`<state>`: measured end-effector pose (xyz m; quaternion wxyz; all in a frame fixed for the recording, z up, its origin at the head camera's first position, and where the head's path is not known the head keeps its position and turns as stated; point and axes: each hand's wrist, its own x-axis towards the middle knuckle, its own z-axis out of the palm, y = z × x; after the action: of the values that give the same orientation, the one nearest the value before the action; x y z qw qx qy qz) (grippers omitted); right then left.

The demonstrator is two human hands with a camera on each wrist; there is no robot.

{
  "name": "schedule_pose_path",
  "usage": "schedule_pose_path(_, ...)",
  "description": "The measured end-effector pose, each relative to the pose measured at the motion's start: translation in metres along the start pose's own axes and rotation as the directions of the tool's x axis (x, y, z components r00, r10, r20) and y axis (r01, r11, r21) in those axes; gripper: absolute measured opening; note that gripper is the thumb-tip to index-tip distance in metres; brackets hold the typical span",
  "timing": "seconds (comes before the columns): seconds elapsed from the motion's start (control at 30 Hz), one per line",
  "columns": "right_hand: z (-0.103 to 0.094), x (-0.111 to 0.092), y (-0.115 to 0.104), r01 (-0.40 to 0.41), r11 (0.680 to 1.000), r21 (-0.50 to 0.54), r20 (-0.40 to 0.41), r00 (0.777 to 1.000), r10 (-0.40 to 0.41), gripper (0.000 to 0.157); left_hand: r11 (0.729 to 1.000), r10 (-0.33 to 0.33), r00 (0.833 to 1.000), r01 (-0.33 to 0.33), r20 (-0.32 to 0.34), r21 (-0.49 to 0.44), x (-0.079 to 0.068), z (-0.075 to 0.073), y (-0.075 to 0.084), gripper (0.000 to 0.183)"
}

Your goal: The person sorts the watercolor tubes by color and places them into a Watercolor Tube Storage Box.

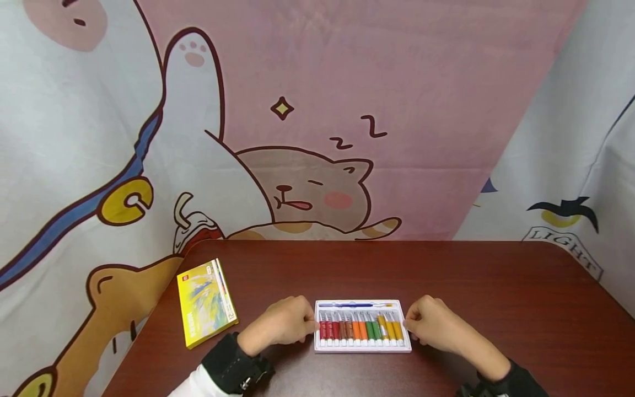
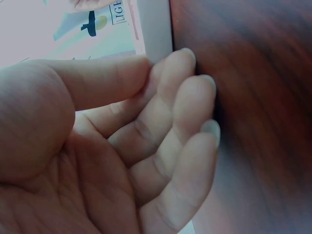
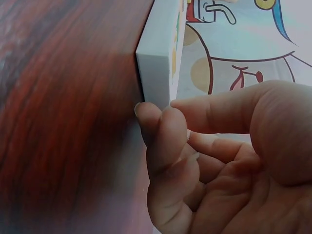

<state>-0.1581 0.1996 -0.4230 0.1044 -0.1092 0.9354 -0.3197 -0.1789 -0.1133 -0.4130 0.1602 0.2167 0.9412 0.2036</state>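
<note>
A white tray [image 1: 362, 350] lies on the table in the head view, holding a row of paint tubes [image 1: 364, 331] in red, brown, orange, green and yellow. Along its far side is a blue-handled paintbrush [image 1: 347, 305]. My left hand [image 1: 288, 320] pinches the tray's left end between thumb and fingers. At the opposite end, the right hand [image 1: 431, 322] pinches the tray's right side. The left wrist view has the left thumb and forefinger meeting at the tray's pale wall [image 2: 157, 31]. In the right wrist view, thumb and fingertips close on a corner of the tray [image 3: 155, 73].
A yellow box [image 1: 205, 303] with a painted-looking cover lies near the table's left edge, beyond the left forearm. The dark red-brown wooden table [image 1: 446, 264] reaches back to a cartoon-printed cloth [image 1: 421, 138] hanging behind it.
</note>
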Motion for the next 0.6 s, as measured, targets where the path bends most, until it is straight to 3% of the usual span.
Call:
schedule_pose_path(0.2, 0.0017, -0.0002, 0.0009, -0.039, 0.999, 0.021, 0.033, 0.999, 0.038, 0.021, 1.000, -0.006, 1.000, 0.006, -0.004, 0.010, -0.0004, 0.0018, 0.0008, 0.035)
schedule_pose_path(0.6, 0.0012, 0.0010, 0.0002, -0.060, 0.998, 0.022, 0.024, 0.998, 0.059, 0.022, 0.999, -0.018, 1.000, 0.018, -0.021, 0.033, -0.0006, 0.0015, 0.0036, 0.035)
